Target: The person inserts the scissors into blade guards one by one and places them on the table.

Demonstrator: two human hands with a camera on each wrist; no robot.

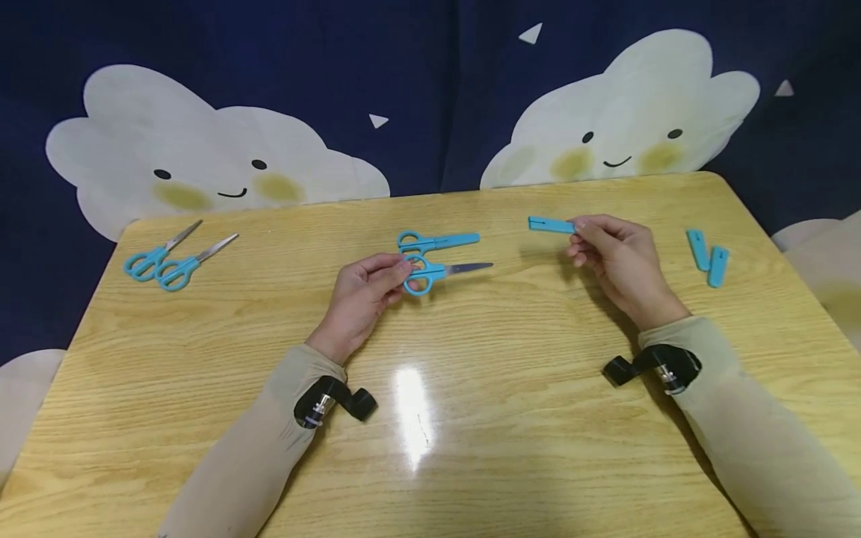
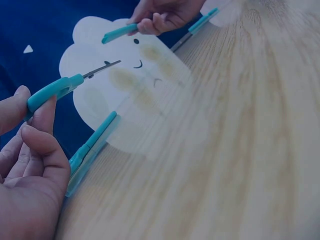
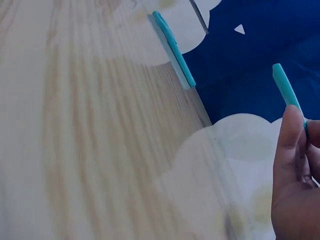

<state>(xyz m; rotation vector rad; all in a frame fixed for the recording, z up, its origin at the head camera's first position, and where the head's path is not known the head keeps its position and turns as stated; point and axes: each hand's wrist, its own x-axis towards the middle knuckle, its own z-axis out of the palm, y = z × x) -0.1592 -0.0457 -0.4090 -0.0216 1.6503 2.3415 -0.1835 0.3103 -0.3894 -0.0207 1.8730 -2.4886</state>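
Note:
My left hand [image 1: 366, 297] pinches a pair of scissors [image 1: 436, 273] by its blue handles, the bare metal blade pointing right. In the left wrist view these scissors [image 2: 55, 92] are raised above the table. My right hand [image 1: 622, 265] pinches one end of a blue blade cover [image 1: 551, 225], its free end pointing left toward the scissors. The right wrist view also shows this cover [image 3: 286, 86] between thumb and fingers. A gap separates blade tip and cover. Just behind the left hand lies another pair of scissors with its blade inside a blue cover [image 1: 457, 240].
Two uncovered scissors [image 1: 178, 273] with blue handles lie at the left of the wooden table [image 1: 498, 418]. Two loose blue covers [image 1: 718, 267] lie at the right. A dark blue curtain [image 1: 430, 97] with cloud faces hangs behind the table's back edge.

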